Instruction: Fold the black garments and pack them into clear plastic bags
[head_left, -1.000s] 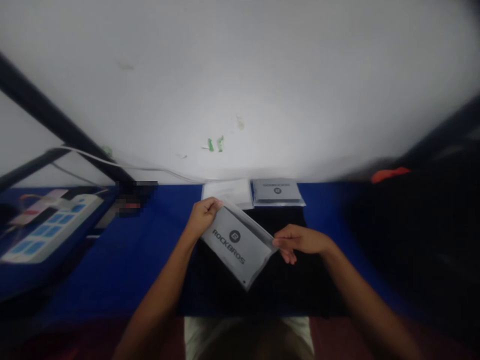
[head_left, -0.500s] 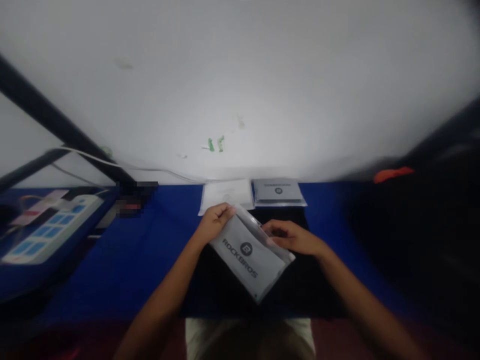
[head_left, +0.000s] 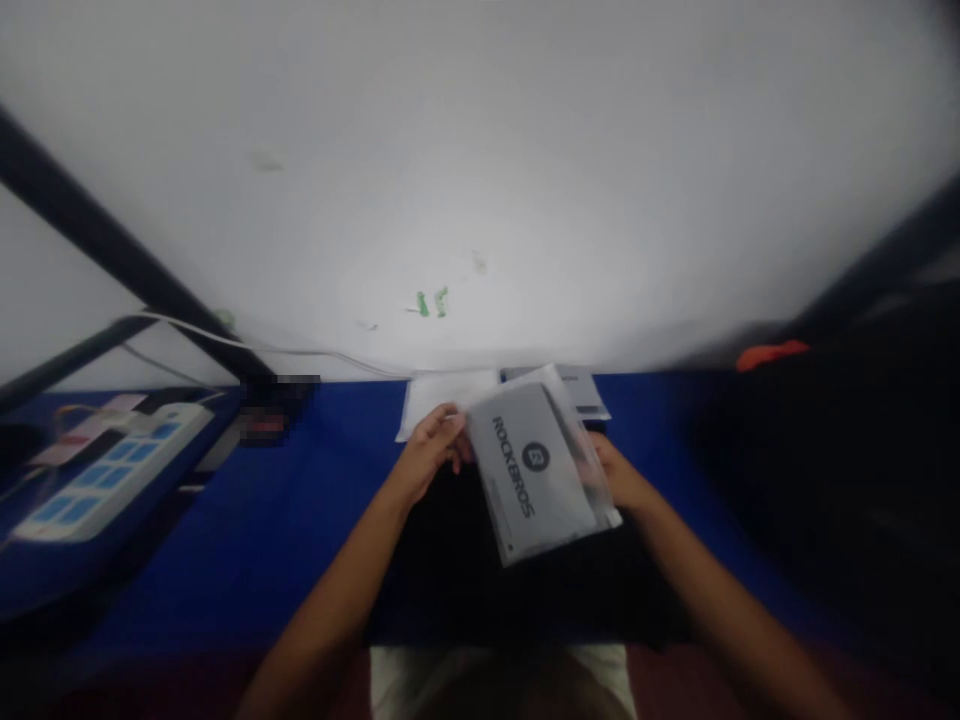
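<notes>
A clear zip bag (head_left: 532,470) with a grey ROCKBROS packet inside is held up, tilted, over a black mat (head_left: 442,570). My left hand (head_left: 433,450) is closed at the bag's left edge, its fingertips against the plastic. At the right edge, my right hand (head_left: 611,470) grips the bag, with most of its fingers behind it. Behind lie a white flat bag (head_left: 442,395) on the left and another grey packet (head_left: 596,390), partly covered by the held bag, on the right.
The blue table (head_left: 322,480) meets a pale wall. On the left are a white power strip (head_left: 112,470) with blue sockets, a cable (head_left: 300,351) along the wall and dark frame bars. A red object (head_left: 772,354) rests on a dark mass at right.
The held bag has turned more upright and moved up and right, now overlapping the rear grey packet. My right hand has gone further behind the bag's right edge.
</notes>
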